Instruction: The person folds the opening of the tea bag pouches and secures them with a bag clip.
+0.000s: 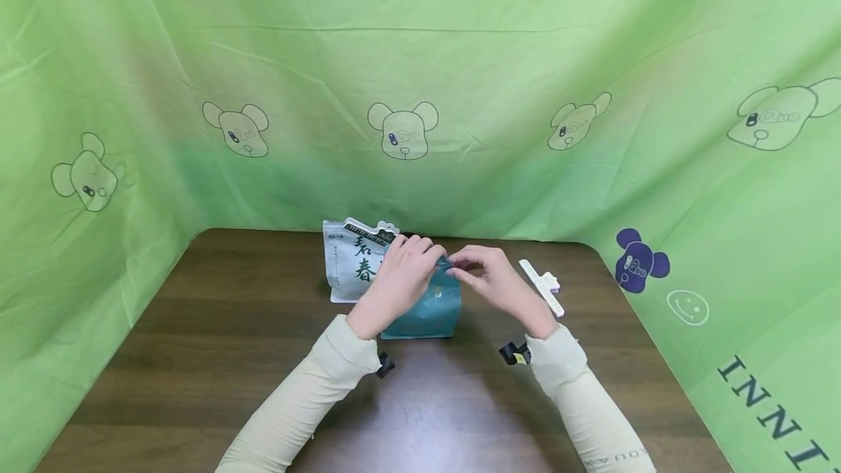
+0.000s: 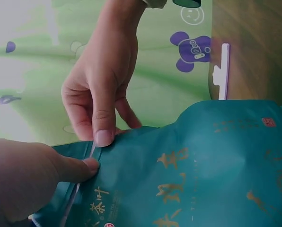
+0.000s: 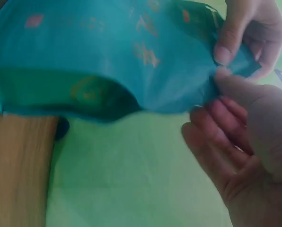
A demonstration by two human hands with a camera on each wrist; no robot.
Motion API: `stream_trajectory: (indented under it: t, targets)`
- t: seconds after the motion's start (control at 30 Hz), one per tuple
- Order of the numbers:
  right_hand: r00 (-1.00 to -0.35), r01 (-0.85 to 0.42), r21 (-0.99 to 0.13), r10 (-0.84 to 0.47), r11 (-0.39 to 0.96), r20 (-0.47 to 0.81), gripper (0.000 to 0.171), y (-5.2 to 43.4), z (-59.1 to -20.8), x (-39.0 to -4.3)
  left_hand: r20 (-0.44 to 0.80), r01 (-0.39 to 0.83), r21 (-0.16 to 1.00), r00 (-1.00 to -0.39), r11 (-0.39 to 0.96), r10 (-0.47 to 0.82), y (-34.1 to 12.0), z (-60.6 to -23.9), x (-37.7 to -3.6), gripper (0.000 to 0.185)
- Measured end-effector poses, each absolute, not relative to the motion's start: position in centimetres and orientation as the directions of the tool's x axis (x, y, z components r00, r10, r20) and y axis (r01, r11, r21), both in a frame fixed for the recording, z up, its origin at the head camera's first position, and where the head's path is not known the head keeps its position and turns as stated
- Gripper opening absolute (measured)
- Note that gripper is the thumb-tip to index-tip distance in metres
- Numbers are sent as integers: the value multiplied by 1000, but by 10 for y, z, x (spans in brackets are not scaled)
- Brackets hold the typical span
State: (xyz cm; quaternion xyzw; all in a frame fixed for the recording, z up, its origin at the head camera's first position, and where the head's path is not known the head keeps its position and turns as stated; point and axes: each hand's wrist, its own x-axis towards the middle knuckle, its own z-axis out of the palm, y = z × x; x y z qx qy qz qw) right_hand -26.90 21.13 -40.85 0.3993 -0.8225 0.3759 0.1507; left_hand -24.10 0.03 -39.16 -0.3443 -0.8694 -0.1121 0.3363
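both hands (image 1: 401,268) (image 1: 494,279) pinching a teal pouch (image 1: 430,309) upright on a dark wooden table (image 1: 197,356), green cloth walls (image 1: 460,57) around

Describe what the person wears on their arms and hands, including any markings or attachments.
Both arms wear long cream sleeves: left sleeve, right sleeve. Dark lettering marks the right sleeve near the bottom edge. A small black device sits by each wrist. The left hand and right hand are bare.

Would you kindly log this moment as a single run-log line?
left hand: pinches teal bag top | right hand: pinches same top | white clip: on table
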Motion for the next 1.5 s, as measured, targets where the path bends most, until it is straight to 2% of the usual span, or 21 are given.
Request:
stream_trajectory:
  t: [0.4,0.57,0.73,0.93,1.03,1.2,1.37,1.5]
  targets:
    - [-601,-799,-481,-502,360,622,17,204,-419,-268,664,659,-62,-534,749,524,2,-394,-238,13]
    - [-590,-807,-487,-496,335,637,15,200,-404,-258,663,664,-39,-542,747,516,2,-394,-240,14]
    - [-638,-769,-541,-453,340,622,15,196,-391,-245,668,672,-8,-547,740,504,2,-394,-242,16]
    - [-718,-695,-606,-334,387,611,8,193,-396,-240,675,668,-8,-545,744,497,1,-394,-242,14]
    - [-730,-682,-621,-313,386,607,8,192,-399,-239,682,666,-4,-543,746,490,1,-395,-242,15]
    - [-703,-710,-594,-348,378,620,12,190,-400,-238,691,664,3,-542,748,478,2,-397,-242,17]
    - [-647,-760,-516,-377,395,663,16,197,-417,-255,695,661,3,-541,750,473,3,-398,-243,17]
    - [-633,-769,-500,-363,399,683,18,198,-425,-263,699,655,3,-541,755,467,3,-398,-244,16]
